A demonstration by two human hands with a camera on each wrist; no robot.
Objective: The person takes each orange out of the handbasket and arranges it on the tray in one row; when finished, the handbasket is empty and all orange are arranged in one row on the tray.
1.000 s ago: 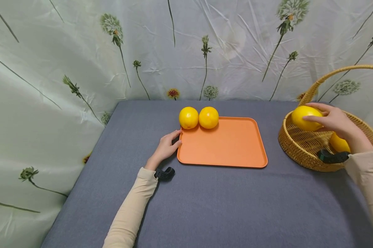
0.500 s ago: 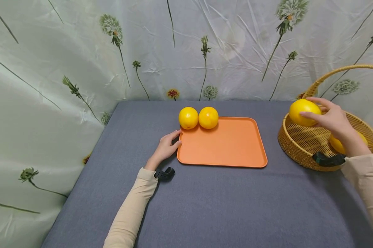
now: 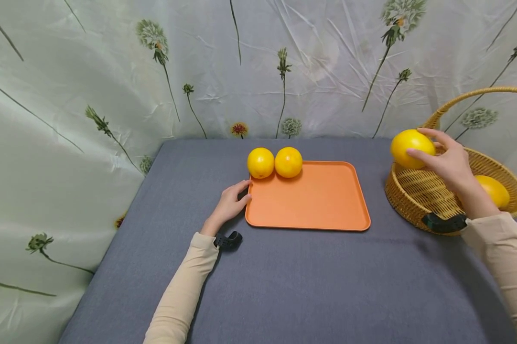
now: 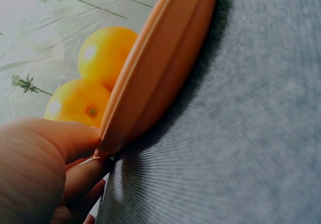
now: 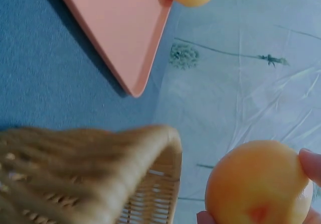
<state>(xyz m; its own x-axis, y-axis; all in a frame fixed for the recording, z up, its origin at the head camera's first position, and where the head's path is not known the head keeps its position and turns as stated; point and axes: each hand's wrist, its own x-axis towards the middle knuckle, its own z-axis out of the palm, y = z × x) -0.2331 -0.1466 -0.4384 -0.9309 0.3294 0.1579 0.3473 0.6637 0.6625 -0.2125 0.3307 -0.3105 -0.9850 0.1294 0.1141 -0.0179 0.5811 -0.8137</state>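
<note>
My right hand (image 3: 454, 167) grips a yellow-orange fruit (image 3: 408, 149) above the left rim of the wicker basket (image 3: 406, 210); in the right wrist view the fruit (image 5: 258, 184) sits between thumb and fingers. Another fruit (image 3: 492, 191) lies in the basket, partly behind my right wrist. On the orange tray (image 3: 310, 200), two fruits (image 3: 260, 163) (image 3: 288, 162) rest side by side at the back left corner. My left hand (image 3: 230, 203) holds the tray's left edge, and the left wrist view shows thumb and fingers (image 4: 80, 138) at its rim.
The basket's tall handle (image 3: 460, 100) arches over its back. A grey-blue cloth (image 3: 306, 282) covers the table, and a flowered curtain (image 3: 224, 71) hangs behind it and along the left side. The tray stands left of the basket.
My right hand has lifted the fruit and carried it leftward, from over the basket's inside to above its left rim. The fruit left in the basket shows more. My left hand has stayed in place.
</note>
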